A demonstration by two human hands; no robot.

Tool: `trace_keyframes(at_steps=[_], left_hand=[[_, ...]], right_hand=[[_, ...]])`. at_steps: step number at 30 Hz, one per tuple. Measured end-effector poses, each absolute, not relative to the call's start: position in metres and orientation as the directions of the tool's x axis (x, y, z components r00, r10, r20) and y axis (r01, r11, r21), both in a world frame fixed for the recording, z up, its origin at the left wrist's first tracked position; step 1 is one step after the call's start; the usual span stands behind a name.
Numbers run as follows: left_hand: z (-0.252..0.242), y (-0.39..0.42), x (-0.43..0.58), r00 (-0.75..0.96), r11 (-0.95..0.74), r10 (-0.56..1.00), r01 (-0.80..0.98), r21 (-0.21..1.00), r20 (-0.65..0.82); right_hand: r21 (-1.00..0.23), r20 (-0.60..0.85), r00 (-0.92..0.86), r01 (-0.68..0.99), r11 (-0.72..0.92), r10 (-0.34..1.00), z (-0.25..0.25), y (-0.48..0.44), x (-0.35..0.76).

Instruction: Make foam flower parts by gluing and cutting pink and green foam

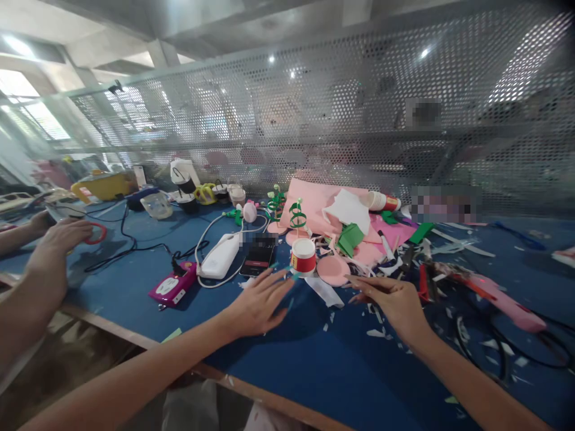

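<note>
My left hand (258,301) lies flat on the blue table (314,359), fingers stretched and spread, holding nothing. Its fingertips are just short of a red and white paper cup (303,256) and a dark phone (258,257). My right hand (392,297) hovers low to the right, its fingers drawn together in a pinch that points left. What it pinches is too small to make out. Its fingertips are next to a pink foam disc (333,270) and a white paper strip (324,291).
Another person's hands (63,238) work at the far left by a red ring (96,233). A white power bank (220,256), magenta device (173,286), cables, pink sheets (314,206), green paper spirals (296,214), red scissors (423,282) and a pink glue gun (505,303) litter the table. A perforated metal screen (359,108) closes the back.
</note>
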State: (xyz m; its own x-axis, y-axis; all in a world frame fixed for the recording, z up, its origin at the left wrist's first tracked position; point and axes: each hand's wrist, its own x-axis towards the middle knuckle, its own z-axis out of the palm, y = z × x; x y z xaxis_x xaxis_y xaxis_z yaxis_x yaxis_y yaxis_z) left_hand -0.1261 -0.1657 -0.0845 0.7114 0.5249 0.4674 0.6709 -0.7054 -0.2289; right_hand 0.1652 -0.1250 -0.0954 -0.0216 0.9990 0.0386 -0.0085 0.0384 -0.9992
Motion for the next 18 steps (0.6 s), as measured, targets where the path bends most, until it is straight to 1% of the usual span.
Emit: trace_keyframes(at_steps=[3,6,10,13,16,18], left_hand=[[-0.084,-0.159,-0.089,0.772,-0.764,0.426,0.586,-0.269,0.472],[-0.083,-0.14,-0.049,0.753,-0.775,0.422,0.589,-0.23,0.505],[-0.088,-0.111,-0.011,0.651,-0.731,0.543,0.677,-0.083,0.531],[-0.099,-0.098,-0.003,0.581,-0.706,0.632,0.705,0.072,0.513],[-0.112,-0.091,-0.006,0.472,-0.612,0.741,0.767,0.192,0.477],[-0.119,-0.087,-0.01,0.425,-0.561,0.792,0.791,0.245,0.439]], right_hand=[[-0.998,0.001,0.013,-0.067,0.002,1.0,-0.096,-0.122,0.166],[-0.991,0.013,0.04,-0.131,0.018,0.999,-0.094,-0.119,0.169],[-0.981,0.111,0.075,-0.15,0.121,0.991,-0.09,-0.118,0.174],[-0.977,0.157,0.052,-0.137,0.162,0.986,-0.09,-0.118,0.175],[-0.976,0.161,0.024,-0.147,0.163,0.987,-0.094,-0.117,0.175],[-0.98,0.139,0.023,-0.144,0.141,0.99,-0.098,-0.116,0.173]])
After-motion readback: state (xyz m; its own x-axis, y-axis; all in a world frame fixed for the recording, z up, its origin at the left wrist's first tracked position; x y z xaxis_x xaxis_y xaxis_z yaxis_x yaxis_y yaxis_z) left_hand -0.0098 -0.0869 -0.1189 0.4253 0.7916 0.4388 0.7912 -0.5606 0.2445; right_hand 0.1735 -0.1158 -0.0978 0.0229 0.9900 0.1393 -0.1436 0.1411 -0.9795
